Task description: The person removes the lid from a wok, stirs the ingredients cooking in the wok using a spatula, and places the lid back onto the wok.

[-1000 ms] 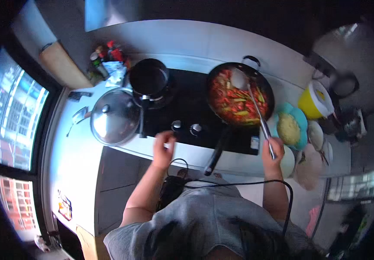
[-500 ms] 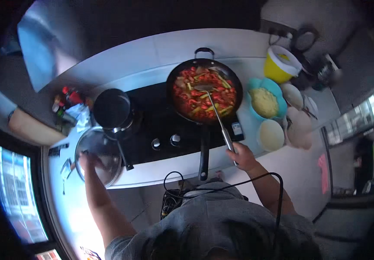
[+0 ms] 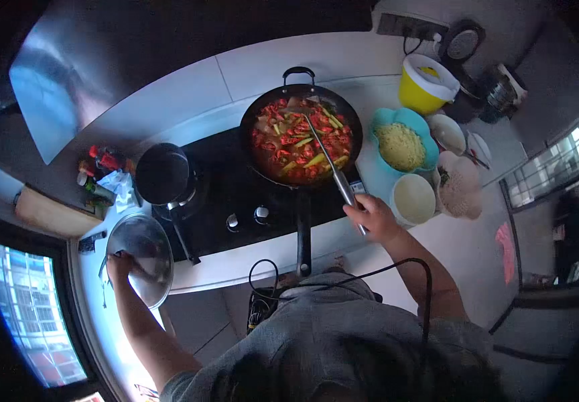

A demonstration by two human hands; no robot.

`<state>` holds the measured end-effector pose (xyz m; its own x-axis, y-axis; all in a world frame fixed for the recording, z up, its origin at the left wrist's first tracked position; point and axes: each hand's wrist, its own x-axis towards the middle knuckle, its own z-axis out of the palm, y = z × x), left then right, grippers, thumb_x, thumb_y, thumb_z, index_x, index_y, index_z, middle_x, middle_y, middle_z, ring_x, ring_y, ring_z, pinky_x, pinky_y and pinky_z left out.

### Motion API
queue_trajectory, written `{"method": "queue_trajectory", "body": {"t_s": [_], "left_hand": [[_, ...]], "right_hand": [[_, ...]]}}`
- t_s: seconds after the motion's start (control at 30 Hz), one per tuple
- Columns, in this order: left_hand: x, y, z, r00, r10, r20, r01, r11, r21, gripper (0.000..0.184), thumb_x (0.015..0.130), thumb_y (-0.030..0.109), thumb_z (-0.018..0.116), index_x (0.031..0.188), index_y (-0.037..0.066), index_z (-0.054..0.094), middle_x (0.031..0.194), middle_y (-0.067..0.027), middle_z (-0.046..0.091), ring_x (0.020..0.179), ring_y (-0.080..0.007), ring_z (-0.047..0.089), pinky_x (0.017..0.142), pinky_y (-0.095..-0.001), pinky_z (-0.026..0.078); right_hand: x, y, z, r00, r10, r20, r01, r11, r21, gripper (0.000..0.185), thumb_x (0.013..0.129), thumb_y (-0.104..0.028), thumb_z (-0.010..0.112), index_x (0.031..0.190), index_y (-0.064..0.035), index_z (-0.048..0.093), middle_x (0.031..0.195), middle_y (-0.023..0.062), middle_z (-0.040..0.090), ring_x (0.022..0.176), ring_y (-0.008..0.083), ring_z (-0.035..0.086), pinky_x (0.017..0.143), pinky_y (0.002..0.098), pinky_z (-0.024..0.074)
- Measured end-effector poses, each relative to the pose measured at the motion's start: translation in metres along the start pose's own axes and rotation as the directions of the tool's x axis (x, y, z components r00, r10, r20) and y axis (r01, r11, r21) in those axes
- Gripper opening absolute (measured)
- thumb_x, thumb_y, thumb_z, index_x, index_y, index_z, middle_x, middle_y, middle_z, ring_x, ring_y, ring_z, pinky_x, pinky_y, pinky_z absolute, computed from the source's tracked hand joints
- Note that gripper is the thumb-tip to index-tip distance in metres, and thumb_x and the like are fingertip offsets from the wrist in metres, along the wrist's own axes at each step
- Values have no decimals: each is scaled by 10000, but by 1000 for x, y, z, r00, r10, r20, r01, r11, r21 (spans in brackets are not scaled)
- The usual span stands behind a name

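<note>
My right hand is wrapped round the handle of a metal spatula. The spatula's far end sits in the red stew with green pieces, partly hidden by the food. That food fills a black wok on the cooktop. At the left, my left hand grips the knob of a round glass pot lid. The lid looks tilted at the counter's edge; whether it touches the counter I cannot tell.
A small black saucepan stands left on the black cooktop. To the right are a blue bowl of pale yellow food, a white bowl and a yellow bucket. A black cable crosses my front.
My left hand has closed on the lid's knob and the lid has tipped, showing a narrower outline. The spatula has shifted slightly in the stew. The whole view has shifted a little.
</note>
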<state>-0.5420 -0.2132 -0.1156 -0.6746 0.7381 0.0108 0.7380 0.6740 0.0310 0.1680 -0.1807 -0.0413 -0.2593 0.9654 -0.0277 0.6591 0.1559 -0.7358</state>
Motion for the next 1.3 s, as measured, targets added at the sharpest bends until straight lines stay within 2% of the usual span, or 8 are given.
{"method": "queue_trajectory", "body": {"t_s": [0.07,0.17,0.43,0.53,0.6,0.73,0.83,1.3], "left_hand": [[-10,-8,-4,999,-33,-25,34,999,29,495,759,402,564,907,-70,556,926,-289,598,890,-401,594,778,-465,475],[-25,-14,-15,994,-79,-77,85,994,76,444,776,394,525,895,-24,609,984,-284,584,913,-397,586,777,-458,479],[-48,-45,-57,985,-83,-152,98,991,94,493,791,427,535,937,-44,550,927,-279,598,885,-418,581,761,-484,458],[-71,-8,-106,963,-141,-232,150,988,21,473,812,427,510,950,-23,557,910,-274,601,889,-418,576,758,-485,458],[-81,18,-123,909,-7,-416,14,1000,16,373,848,386,492,891,21,559,824,-253,585,788,-416,568,659,-494,447],[-97,99,-148,906,215,-365,-271,956,-110,354,825,370,529,897,24,535,828,-230,591,796,-425,563,672,-498,437],[-128,195,-158,809,406,-425,-518,834,-189,253,800,268,568,889,35,528,812,-199,584,776,-404,558,646,-483,434],[-183,527,-123,613,761,-213,-788,573,-225,371,776,321,602,1016,42,559,924,-189,618,871,-365,595,757,-431,482]], "right_hand": [[23,1,-6,990,114,79,-122,987,102,205,750,-94,607,955,-107,600,894,119,546,742,306,569,600,403,467],[58,20,1,893,-448,-47,426,873,-238,215,756,-103,604,971,-108,594,895,108,540,736,295,562,591,401,459],[59,35,-16,655,-727,208,730,537,-423,114,786,-152,569,891,-109,569,807,91,484,730,278,549,578,399,465],[45,37,-28,669,-716,200,719,556,-417,132,787,-155,571,908,-103,563,802,90,484,728,279,550,576,398,465],[36,44,-30,678,-708,196,712,567,-414,141,787,-156,572,916,-101,560,799,90,485,727,280,550,575,397,465],[21,64,-24,695,-690,202,697,580,-421,138,796,-156,572,908,-79,551,805,103,497,713,286,554,572,396,463],[2,60,-24,964,-229,133,231,973,-4,165,802,-165,576,930,-63,553,818,116,514,703,289,561,585,400,463],[-6,122,13,823,-567,-28,563,822,-89,369,779,-135,607,1139,-107,533,849,100,542,750,272,566,630,396,474]]}}
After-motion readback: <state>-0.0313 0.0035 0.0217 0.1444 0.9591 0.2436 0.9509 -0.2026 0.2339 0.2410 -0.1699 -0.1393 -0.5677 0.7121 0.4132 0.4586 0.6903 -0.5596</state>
